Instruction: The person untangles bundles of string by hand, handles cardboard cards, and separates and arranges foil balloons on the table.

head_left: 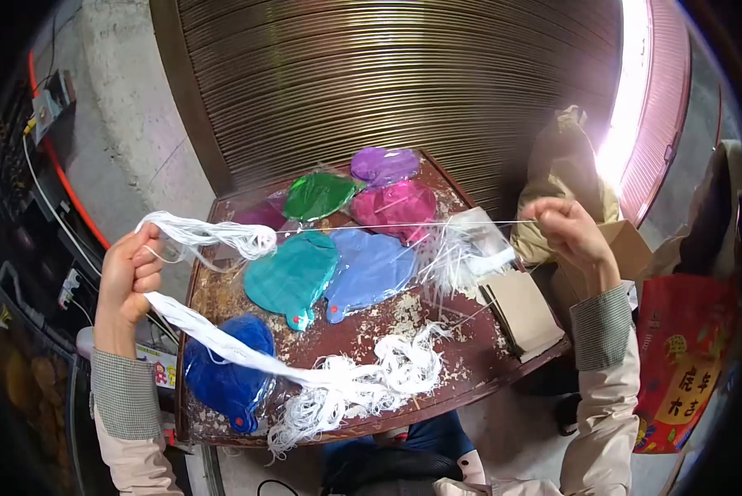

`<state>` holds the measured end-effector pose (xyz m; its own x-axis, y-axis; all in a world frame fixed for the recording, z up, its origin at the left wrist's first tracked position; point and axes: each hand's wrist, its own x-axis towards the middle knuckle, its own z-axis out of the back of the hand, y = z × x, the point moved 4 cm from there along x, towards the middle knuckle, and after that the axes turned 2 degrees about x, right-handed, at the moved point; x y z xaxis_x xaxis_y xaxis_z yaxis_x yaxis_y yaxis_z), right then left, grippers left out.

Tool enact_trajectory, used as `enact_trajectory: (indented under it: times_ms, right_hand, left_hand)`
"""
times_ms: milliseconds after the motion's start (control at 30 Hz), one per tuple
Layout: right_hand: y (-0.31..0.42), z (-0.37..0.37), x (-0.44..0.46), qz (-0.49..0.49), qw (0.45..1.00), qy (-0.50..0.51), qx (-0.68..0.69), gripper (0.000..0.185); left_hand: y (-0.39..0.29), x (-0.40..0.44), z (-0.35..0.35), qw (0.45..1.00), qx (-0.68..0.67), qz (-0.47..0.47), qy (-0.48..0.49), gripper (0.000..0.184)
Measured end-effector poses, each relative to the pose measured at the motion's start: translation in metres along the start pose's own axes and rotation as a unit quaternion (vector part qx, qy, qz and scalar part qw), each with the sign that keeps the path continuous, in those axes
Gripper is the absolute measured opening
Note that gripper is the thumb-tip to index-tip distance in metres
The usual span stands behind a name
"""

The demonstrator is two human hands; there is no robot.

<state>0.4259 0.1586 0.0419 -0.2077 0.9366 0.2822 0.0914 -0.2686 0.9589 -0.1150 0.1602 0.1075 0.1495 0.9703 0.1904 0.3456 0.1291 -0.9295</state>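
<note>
Head view: a hank of loose white thread (pixel 234 345), soft and many-stranded, is carried in the left hand (pixel 131 271). From that hand, one looped section extends rightward above the tabletop (pixel 491 382), ending in a small coil. A second section, flat and ribbon-like, slants down to a tangled white pile (pixel 362 388) along the near edge.

Governing relation: a single taut white strand (pixel 371 226) runs from the coil to the right hand (pixel 567 229), its long axis nearly parallel to the near edge. The hank therefore lies to the left of the right hand, well apart from it, and directly against the left hand.

Hand condition: left closed around the hank, positioned at the left edge; right with fingers drawn together on the strand, appearing beyond the right edge. Exact fingertip contact on the right cannot be confirmed.

Beneath the strand, mid-tabletop, lie a teal rounded film-wrapped packet (pixel 292 277) and a light-blue one (pixel 372 269), side by side. A dark-blue rounded packet (pixel 229 364) sits at the near left corner, partly beneath the ribbon-like section. Green (pixel 317 197), magenta (pixel 394 204) and purple (pixel 385 165) packets occupy the far end. A brown paper stack (pixel 520 310) rests at the right edge.
</note>
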Motion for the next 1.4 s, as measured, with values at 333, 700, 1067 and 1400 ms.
enact_trajectory:
  times_ms: [333,700,1067,1400]
  right_hand:
    - [0.074,0.124,-0.017,0.268,0.926,-0.094,0.249,0.016]
    - [0.205,0.177,-0.122,0.339,0.905,-0.256,0.007,0.015]
    - [-0.125,-0.058,-0.333,-0.342,0.874,-0.339,-0.073,0.015]
    - [-0.184,-0.110,-0.392,-0.506,0.826,-0.225,-0.109,0.016]
  left_hand:
    - [0.038,-0.020,-0.031,0.970,0.225,0.081,0.041,0.016]
    - [0.236,-0.029,0.005,0.961,0.052,0.261,-0.079,0.013]
    - [0.302,0.016,0.039,0.943,0.161,0.241,-0.163,0.014]
    - [0.283,0.034,0.021,0.939,0.226,0.214,-0.147,0.015]
